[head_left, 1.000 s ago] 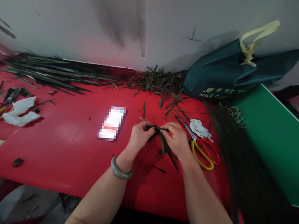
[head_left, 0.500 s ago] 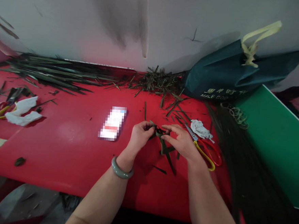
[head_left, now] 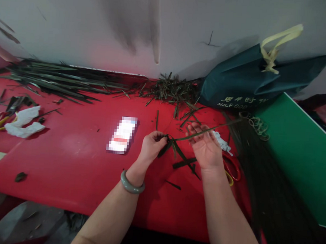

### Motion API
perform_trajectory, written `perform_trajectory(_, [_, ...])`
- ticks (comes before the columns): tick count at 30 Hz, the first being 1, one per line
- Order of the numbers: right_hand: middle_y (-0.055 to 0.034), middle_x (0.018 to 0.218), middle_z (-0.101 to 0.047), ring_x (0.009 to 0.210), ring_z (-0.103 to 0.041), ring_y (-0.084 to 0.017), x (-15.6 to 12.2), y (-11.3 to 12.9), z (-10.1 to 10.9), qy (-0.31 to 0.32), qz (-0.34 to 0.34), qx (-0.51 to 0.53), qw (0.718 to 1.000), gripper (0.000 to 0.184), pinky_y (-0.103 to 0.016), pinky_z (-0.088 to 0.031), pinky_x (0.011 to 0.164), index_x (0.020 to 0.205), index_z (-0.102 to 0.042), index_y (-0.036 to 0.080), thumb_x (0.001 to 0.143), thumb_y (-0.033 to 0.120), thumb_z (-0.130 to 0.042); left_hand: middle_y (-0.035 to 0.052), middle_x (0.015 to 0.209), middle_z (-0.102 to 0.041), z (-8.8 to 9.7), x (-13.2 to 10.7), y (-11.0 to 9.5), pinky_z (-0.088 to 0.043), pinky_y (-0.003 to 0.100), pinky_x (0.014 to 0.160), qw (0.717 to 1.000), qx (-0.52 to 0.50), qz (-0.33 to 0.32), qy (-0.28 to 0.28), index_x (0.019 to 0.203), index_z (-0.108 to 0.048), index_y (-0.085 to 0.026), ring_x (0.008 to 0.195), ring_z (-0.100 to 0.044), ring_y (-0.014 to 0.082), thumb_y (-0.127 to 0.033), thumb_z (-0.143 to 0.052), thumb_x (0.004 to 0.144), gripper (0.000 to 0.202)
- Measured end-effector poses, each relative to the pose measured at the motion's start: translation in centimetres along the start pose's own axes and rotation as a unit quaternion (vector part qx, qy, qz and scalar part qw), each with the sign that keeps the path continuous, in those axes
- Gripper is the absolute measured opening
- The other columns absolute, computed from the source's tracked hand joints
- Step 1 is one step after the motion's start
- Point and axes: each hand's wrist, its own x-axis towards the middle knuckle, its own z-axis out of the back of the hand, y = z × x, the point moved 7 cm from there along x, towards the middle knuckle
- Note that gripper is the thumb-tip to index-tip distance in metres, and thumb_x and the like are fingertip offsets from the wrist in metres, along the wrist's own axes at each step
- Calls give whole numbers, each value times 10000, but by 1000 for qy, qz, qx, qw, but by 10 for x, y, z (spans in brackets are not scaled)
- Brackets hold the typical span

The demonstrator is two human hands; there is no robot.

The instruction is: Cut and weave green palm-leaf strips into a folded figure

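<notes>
My left hand (head_left: 152, 147), a green bangle at its wrist, is closed in a pinch around one end of some dark green leaf strips (head_left: 180, 150). Several of the strips fan out to the right and downward over the red table. One long strip (head_left: 218, 126) runs up to the right, across the fingers of my right hand (head_left: 207, 149). That hand is turned palm up with its fingers spread, and the strip lies against them. Just behind the right hand are scissors (head_left: 234, 168) with red and yellow handles, partly hidden, and a crumpled white tissue (head_left: 223, 143).
A phone (head_left: 122, 136) with a blurred screen lies left of my hands on the red table (head_left: 73, 164). Long leaves (head_left: 60, 78) and clippings (head_left: 172, 89) line the wall. At right are a dark bag (head_left: 238, 77), a green board (head_left: 297, 157) and dark strands (head_left: 264, 196).
My right hand has moved away from the left hand to the right and opened, palm up. A long strip now stretches across its fingers. My left hand has stayed in place.
</notes>
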Motion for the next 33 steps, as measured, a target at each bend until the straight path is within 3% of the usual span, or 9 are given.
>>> perform_trajectory(3, [-16,1002,-605,909,-565,-166,-1,-16,5,-39,-54,-96,993,274,-327,-449,746,944,-543,244,697,358,-573,13,646,-575,2,0,-4,-415,188,531,1000,-8,-12,-18,742,-569,-128,572,-526,83,-264,-570,646,167])
perform_trajectory(6, [-15,932,-634,877,-567,-162,-5,-36,-6,35,-110,-207,972,334,-308,-427,777,969,-570,210,654,313,-618,5,656,-570,3,0,-8,-413,187,553,999,-19,-25,-22,735,-559,-136,585,-521,77,-252,-587,639,154])
perform_trajectory(9, [-2,836,-652,821,-573,-157,-9,-44,-18,93,-104,-252,958,238,-290,-418,783,858,-626,189,642,288,-616,1,673,-575,-2,-1,-11,-419,194,573,998,-65,-24,1,777,-549,-145,598,-532,79,-223,-610,616,189])
perform_trajectory(14, [28,590,-611,542,-543,-120,-10,-46,-10,7,-116,-187,975,157,-257,-442,585,718,-627,169,640,305,-607,-3,694,-594,-3,-4,-11,-436,224,640,990,-141,1,-11,856,-513,-163,638,-557,89,-248,-638,614,285])
perform_trajectory(18, [41,558,-597,466,-512,-101,-5,-45,-1,-60,-91,-99,989,151,-246,-432,518,676,-607,170,590,286,-650,63,790,-621,-4,-6,-4,-445,276,678,977,-205,52,-2,833,-561,-137,745,-584,151,-418,-562,678,321])
perform_trajectory(21, [39,587,-614,483,-530,-109,-3,-45,0,-73,-74,-58,993,158,-235,-413,481,713,-597,183,608,294,-637,114,982,-604,-11,-9,-4,-444,309,719,967,-248,42,44,969,-564,-147,911,-558,209,-495,-500,700,444])
perform_trajectory(25, [24,636,-636,589,-576,-138,-6,-43,-7,-73,-46,-70,994,152,-267,-451,575,734,-591,183,643,303,-605,88,1088,-573,-34,-18,-14,-377,324,884,965,-214,-6,153,1012,-577,-163,1034,-496,213,-363,-652,610,455])
perform_trajectory(29, [5,757,-656,757,-587,-159,-11,-44,-17,-44,-11,-138,989,166,-309,-446,753,770,-615,183,650,297,-599,45,1007,-612,-32,-17,-9,-369,289,900,979,-186,9,80,931,-614,-168,987,-521,162,-317,-573,697,280])
perform_trajectory(33, [-3,801,-652,803,-582,-170,-12,-51,-29,45,-46,-213,975,210,-317,-436,783,812,-621,185,706,343,-531,49,835,-646,-27,-11,5,-426,268,776,979,-188,61,46,805,-636,-121,819,-572,155,-343,-560,697,258])
